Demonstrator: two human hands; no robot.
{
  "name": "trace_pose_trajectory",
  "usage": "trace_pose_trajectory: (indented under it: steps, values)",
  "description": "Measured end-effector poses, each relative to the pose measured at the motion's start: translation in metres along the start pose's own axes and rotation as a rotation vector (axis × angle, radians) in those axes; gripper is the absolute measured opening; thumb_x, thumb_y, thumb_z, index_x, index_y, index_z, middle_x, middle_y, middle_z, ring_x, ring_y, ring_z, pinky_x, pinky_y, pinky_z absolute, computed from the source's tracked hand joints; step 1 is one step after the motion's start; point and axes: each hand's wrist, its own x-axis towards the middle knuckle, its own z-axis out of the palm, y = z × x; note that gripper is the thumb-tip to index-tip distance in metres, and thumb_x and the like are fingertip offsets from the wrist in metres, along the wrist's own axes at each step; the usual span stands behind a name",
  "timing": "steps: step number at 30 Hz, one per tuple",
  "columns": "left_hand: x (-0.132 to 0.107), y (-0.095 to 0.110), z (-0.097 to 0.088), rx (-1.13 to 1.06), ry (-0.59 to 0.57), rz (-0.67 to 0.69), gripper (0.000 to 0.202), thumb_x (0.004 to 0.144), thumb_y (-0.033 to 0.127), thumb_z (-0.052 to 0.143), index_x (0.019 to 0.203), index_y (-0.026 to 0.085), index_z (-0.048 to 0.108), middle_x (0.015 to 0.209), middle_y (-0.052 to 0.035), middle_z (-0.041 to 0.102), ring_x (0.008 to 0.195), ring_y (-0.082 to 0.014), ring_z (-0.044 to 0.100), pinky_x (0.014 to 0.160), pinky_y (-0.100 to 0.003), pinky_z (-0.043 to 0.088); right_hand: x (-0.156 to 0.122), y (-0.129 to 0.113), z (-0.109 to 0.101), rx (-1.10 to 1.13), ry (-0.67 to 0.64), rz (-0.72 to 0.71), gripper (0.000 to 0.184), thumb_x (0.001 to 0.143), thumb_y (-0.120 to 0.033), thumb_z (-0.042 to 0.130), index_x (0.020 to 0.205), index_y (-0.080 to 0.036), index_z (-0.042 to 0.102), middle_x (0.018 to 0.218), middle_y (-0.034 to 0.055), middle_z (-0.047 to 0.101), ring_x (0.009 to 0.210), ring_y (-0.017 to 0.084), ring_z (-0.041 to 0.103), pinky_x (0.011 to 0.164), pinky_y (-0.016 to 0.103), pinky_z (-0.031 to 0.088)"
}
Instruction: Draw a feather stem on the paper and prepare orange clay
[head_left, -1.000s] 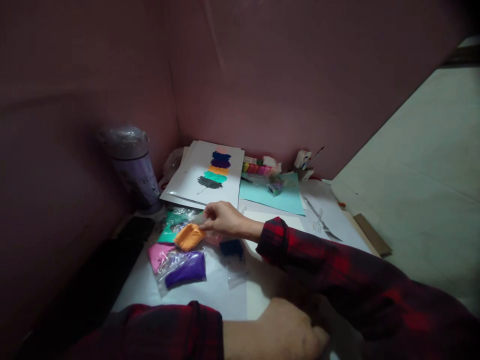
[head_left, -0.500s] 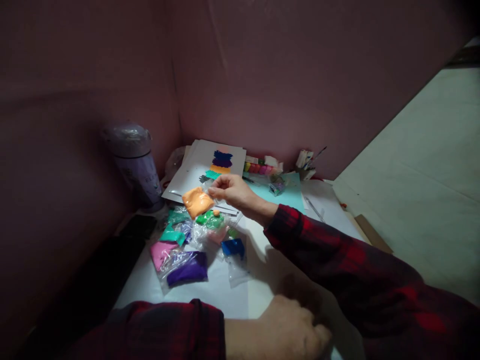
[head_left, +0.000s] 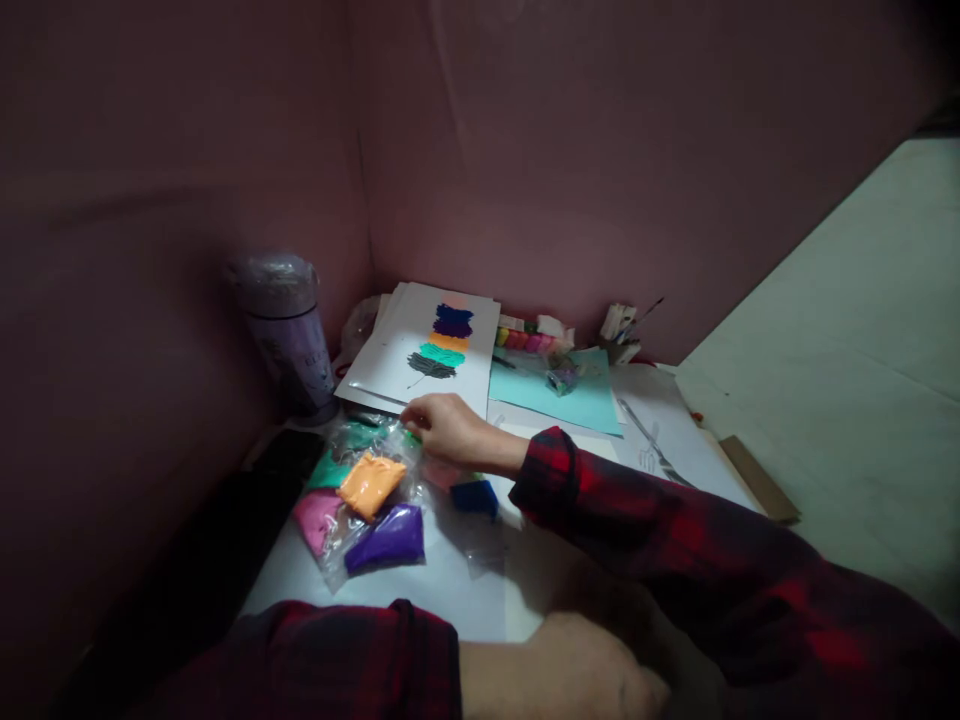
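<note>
Orange, soft and clay-like, fills a puffy square packet (head_left: 373, 485) in front of us, its clear film creased and shining where the light catches it. It lies in a loose cluster of similar bags on the white worktop (head_left: 457, 605). Taking the orange packet as our dial's centre, we see a smooth, plump purple packet (head_left: 390, 540) at five o'clock, a flattened pink packet (head_left: 319, 520) at eight, a teal packet (head_left: 328, 472) toward ten and a dark blue packet (head_left: 475, 497) at three, all with crinkled plastic about them.

Our right hand (head_left: 450, 432) is at two o'clock from the orange packet, just beside it, so the packet lies at eight from that hand. Its fingertips are drawn together at the clear plastic; we cannot tell whether they grip any of it. Our left hand (head_left: 577, 665) is curled near the bottom edge, in shadow, with the packet well apart from it at ten o'clock; we cannot tell whether it holds anything.

Farther off, a glossy lilac flask (head_left: 292, 345) stands at eleven, and at one o'clock lies a stiff white sheet (head_left: 379, 365) with rough-edged bands of colour.
</note>
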Motion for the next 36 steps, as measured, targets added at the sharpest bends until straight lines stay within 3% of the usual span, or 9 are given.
trace_pose_trajectory:
  steps: [4,8,12,18,21,26,30,33,36]
  values:
    - [-0.006,-0.001,0.009,0.106,0.279,-0.008,0.026,0.087,0.044,0.056,0.094,0.020,0.063,0.078,-0.0054,0.066,0.067,-0.0218,0.060,0.068,-0.038,0.049,-0.009,0.029,-0.028,-0.216,0.151,0.049,0.026,0.079,-0.008,0.054,0.096,-0.019,0.070,0.102,0.0062,0.070,0.088,0.019,0.061,0.069,0.026,0.039]
    - [-0.012,-0.002,0.005,0.221,0.488,0.043,0.033,0.090,0.046,0.051,0.107,0.019,0.060,0.103,-0.0102,0.062,0.096,-0.0303,0.055,0.094,-0.057,0.039,-0.031,0.053,-0.040,-0.379,0.122,0.057,0.029,0.084,-0.011,0.050,0.108,-0.019,0.063,0.108,0.0064,0.067,0.088,0.019,0.059,0.069,0.027,0.038]
    - [-0.012,-0.003,0.002,0.224,0.485,0.045,0.032,0.092,0.044,0.047,0.106,0.018,0.060,0.097,-0.0084,0.060,0.091,-0.0278,0.052,0.093,-0.056,0.037,-0.043,0.061,-0.026,-0.520,0.070,-0.036,0.026,0.088,-0.020,0.051,0.113,-0.018,0.058,0.113,0.0095,0.061,0.094,0.020,0.055,0.069,0.028,0.039]
    - [-0.013,-0.003,0.001,0.212,0.495,0.058,0.029,0.092,0.042,0.050,0.108,0.020,0.060,0.103,-0.0087,0.060,0.098,-0.0283,0.050,0.093,-0.053,0.036,-0.031,0.064,-0.008,-0.709,0.007,-0.082,0.014,0.086,-0.017,0.053,0.094,-0.013,0.064,0.098,0.0132,0.064,0.091,0.025,0.054,0.067,0.032,0.040]
    - [-0.012,-0.003,0.003,0.213,0.528,0.059,0.029,0.092,0.041,0.048,0.108,0.020,0.060,0.104,-0.0084,0.060,0.097,-0.0282,0.050,0.095,-0.054,0.035,-0.027,0.062,-0.016,-0.717,0.003,-0.079,0.016,0.089,-0.015,0.050,0.089,-0.012,0.066,0.092,0.0138,0.066,0.089,0.025,0.056,0.064,0.032,0.038]
    - [-0.010,-0.005,0.008,0.217,0.505,0.044,0.032,0.091,0.042,0.048,0.109,0.019,0.059,0.096,-0.0079,0.059,0.091,-0.0273,0.051,0.093,-0.055,0.038,-0.027,0.058,-0.039,-0.727,0.106,-0.013,0.027,0.094,-0.014,0.039,0.102,-0.010,0.064,0.099,0.0173,0.067,0.092,0.025,0.059,0.065,0.032,0.037]
    - [-0.009,-0.006,0.009,0.225,0.510,0.041,0.032,0.093,0.043,0.047,0.109,0.020,0.060,0.098,-0.0077,0.059,0.093,-0.0280,0.052,0.092,-0.055,0.041,-0.033,0.057,-0.039,-0.712,0.128,0.018,0.027,0.094,-0.019,0.041,0.105,-0.010,0.064,0.102,0.0161,0.068,0.089,0.023,0.062,0.062,0.030,0.037]
    - [-0.008,-0.007,0.010,0.260,0.538,0.039,0.031,0.094,0.043,0.047,0.111,0.021,0.060,0.099,-0.0073,0.061,0.095,-0.0281,0.054,0.092,-0.054,0.042,-0.038,0.058,-0.033,-0.697,0.074,-0.013,0.024,0.092,-0.029,0.049,0.095,-0.015,0.068,0.097,0.0098,0.070,0.086,0.021,0.064,0.060,0.028,0.037]
    - [-0.007,-0.008,0.011,0.321,0.582,0.051,0.030,0.096,0.041,0.047,0.115,0.023,0.059,0.108,-0.0090,0.063,0.104,-0.0290,0.056,0.094,-0.054,0.042,-0.034,0.067,-0.041,-0.665,0.094,0.064,0.036,0.096,-0.042,0.043,0.095,-0.020,0.070,0.102,0.0073,0.072,0.092,0.021,0.065,0.066,0.027,0.041]
